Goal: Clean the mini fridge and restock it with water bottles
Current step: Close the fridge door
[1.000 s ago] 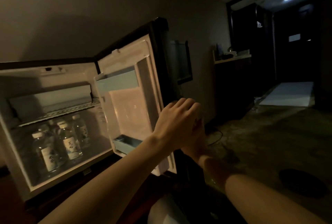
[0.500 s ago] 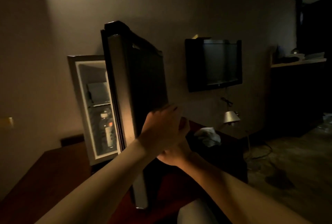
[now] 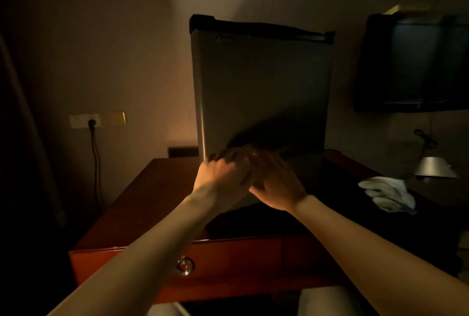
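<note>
Both hands, left hand (image 3: 223,173) and right hand (image 3: 276,184), press flat, holding nothing, low on fridge door (image 3: 261,92); push evenly until it seals.

The mini fridge (image 3: 261,92) had a grey door under a black top strip; beneath it the desk (image 3: 157,204) was reddish-brown, and to its right lay a white cloth (image 3: 388,195).

You can't see inside the fridge (image 3: 261,92); its door hides everything. Your fingers (image 3: 228,156) are blurry where the left hand (image 3: 223,176) and right hand (image 3: 276,186) meet. The TV (image 3: 413,62) is cut off
</note>
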{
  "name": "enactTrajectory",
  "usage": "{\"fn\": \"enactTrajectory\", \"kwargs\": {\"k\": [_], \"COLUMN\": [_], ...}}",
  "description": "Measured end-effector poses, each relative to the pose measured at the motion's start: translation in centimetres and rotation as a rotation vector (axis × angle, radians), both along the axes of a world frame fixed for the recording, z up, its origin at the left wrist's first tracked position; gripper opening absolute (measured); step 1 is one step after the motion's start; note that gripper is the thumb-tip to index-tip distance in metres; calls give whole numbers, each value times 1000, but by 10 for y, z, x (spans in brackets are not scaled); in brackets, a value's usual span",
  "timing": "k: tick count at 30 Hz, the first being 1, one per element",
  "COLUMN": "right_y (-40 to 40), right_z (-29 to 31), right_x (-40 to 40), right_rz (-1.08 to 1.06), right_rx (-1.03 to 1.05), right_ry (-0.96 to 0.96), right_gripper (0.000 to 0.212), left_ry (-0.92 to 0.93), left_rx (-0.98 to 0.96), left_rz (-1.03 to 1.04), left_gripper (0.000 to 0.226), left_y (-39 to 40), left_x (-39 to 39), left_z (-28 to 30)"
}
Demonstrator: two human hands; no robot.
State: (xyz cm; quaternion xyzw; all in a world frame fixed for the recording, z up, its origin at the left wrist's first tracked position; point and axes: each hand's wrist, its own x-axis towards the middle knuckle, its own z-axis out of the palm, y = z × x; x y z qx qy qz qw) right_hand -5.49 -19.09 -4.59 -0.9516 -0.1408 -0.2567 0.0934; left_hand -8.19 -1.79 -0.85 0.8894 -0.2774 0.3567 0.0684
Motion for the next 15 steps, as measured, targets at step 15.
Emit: {"fn": "enactTrajectory", "kwargs": {"k": [15], "right_y": [-12], "right_z": [4], "right_x": [62], "right_rz": [-136], "right_rx": [-8], "right_ry": [299], "right_gripper": [69], "left_ry": [191], "left_rx": [140], "left_rz": [242], "left_gripper": [64], "left_y": [12], "left_x": [85], "left_z": [-52]}}
